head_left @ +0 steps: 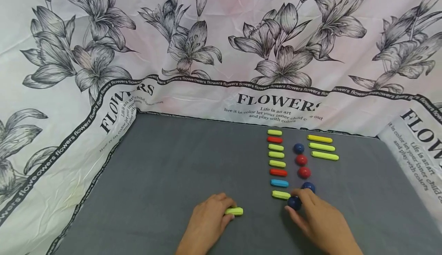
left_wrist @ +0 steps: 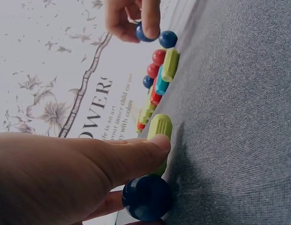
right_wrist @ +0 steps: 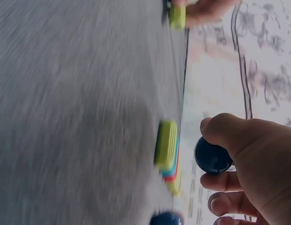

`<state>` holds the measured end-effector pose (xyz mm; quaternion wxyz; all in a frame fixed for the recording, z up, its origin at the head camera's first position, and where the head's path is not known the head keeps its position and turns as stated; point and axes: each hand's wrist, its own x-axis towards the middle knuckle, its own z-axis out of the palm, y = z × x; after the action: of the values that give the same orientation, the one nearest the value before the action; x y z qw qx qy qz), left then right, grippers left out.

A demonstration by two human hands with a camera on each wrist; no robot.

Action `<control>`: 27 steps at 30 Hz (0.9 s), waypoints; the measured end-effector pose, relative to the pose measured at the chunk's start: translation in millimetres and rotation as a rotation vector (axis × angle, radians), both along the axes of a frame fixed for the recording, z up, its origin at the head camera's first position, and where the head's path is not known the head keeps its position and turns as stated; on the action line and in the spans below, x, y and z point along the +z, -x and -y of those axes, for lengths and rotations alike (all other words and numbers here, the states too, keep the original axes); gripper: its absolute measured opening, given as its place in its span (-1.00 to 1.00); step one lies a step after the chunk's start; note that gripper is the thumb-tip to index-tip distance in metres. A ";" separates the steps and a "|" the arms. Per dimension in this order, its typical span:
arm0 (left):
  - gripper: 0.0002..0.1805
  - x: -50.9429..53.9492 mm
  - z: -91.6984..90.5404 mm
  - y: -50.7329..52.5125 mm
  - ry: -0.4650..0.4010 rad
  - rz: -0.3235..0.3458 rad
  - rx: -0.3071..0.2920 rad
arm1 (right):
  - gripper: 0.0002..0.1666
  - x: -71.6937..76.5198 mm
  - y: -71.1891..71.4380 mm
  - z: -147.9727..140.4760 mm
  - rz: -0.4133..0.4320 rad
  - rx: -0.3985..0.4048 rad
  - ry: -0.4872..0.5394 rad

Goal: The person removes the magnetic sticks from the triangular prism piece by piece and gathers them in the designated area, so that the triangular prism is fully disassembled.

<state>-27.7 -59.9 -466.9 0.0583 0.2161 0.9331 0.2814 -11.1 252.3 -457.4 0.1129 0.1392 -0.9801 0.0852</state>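
Observation:
My left hand pinches a short yellow-green ribbed stick between thumb and fingers, low over the grey cloth. In the left wrist view a dark blue ball sits under that hand beside the fingers; whether they grip it I cannot tell. Between thumb and fingertips, my right hand holds another dark blue ball, raised off the cloth in the right wrist view. Close by are the nearest yellow-green stick of a column and a blue ball, partly hidden behind the right hand.
Beyond the hands runs a column of short sticks, yellow-green, red and light blue. To its right stand two red balls and a blue ball, then three longer sticks. Flower-printed cloth borders the grey surface.

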 end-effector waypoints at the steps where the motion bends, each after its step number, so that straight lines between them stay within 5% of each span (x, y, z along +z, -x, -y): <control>1: -0.79 0.2 0.1 0.1 0.003 -0.002 0.000 | -0.41 0.3 -0.7 -4.7 -0.003 -0.013 0.002; 4: -0.78 0.4 0.2 0.1 0.008 -0.015 -0.001 | -0.38 0.6 -2.6 -16.5 0.008 -0.056 0.002; 13: -0.78 1.0 -0.6 -0.3 -0.002 0.007 -0.006 | -0.39 -4.5 -4.3 -36.9 0.213 -0.170 -0.025; 27: -0.78 0.4 -1.0 -1.1 -0.018 0.021 0.007 | -0.43 -11.6 1.3 -43.8 0.301 -0.203 -0.035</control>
<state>-26.7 -58.8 -466.5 0.0653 0.2104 0.9306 0.2923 -12.4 296.0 -469.0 -0.0296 0.0274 -0.9963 0.0761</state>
